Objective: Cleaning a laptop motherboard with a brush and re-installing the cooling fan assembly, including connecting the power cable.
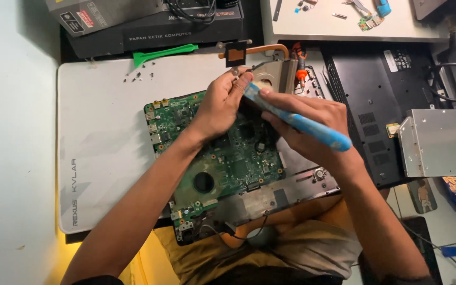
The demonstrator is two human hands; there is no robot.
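Observation:
A green laptop motherboard [228, 163] lies on a white mat [101, 137] in front of me. My left hand [221, 103] rests over its upper part, fingers pinched near the cooling fan and copper heat pipe assembly [270, 68]. My right hand [304, 126] grips a blue-handled brush [312, 129], its head end pointing up-left toward the fan, right beside my left fingertips. What sits under my left fingers is hidden.
A black laptop base [381, 105] and a silver optical drive [436, 142] lie at the right. A green plastic pry tool [164, 53] and several small screws [138, 76] sit at the mat's top. Dark boxes [149, 24] stand behind. A screwdriver [300, 68] lies by the fan.

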